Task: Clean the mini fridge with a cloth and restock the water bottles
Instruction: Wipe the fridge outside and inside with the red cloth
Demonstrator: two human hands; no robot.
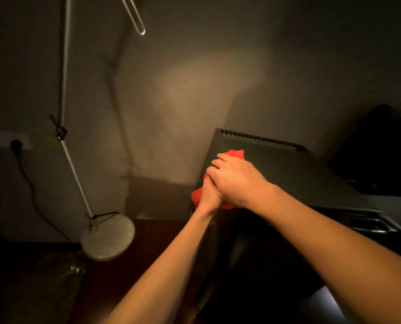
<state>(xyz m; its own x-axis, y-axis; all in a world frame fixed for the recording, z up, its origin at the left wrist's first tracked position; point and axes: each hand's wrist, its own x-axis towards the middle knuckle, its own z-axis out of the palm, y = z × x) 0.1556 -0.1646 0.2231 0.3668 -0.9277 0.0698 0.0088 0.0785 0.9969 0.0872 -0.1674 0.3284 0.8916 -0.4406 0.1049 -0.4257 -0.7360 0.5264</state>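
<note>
Here, a floor lamp (108, 237) stood left of the mini fridge (288, 174). On the fridge's top left edge, the left hand (208, 195) gripped a red cloth (235, 154); the right hand (236, 181) pressed flat over it.

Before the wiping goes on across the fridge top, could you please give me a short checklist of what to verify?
1. Cloth on the surface: ok. The red cloth lies on the fridge top, near its left edge.
2. Grip on the cloth: ok. The right hand presses down on it; the left hand is tucked under the right at the cloth's edge.
3. Path ahead: ok. The top shows bare as far as the vent slots.
4. Lamp out of the way: ok, it stands to the left, apart from the fridge.
5. Water bottles ready: cannot tell.
</note>
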